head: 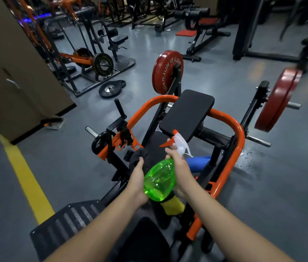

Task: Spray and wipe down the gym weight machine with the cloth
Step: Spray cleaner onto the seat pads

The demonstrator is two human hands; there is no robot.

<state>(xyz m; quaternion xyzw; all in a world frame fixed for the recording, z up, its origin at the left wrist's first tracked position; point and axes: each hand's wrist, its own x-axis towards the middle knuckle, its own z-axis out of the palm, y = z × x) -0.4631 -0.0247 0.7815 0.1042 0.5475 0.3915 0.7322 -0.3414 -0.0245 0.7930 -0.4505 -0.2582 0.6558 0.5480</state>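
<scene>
We read "LUX" in white on one of two red plates loaded on the orange-framed weight machine; the rest is unclear. We see one green spray bottle over the seat, our right hand wrapped round its neck, and our left hand gripping one dark cloth.
</scene>
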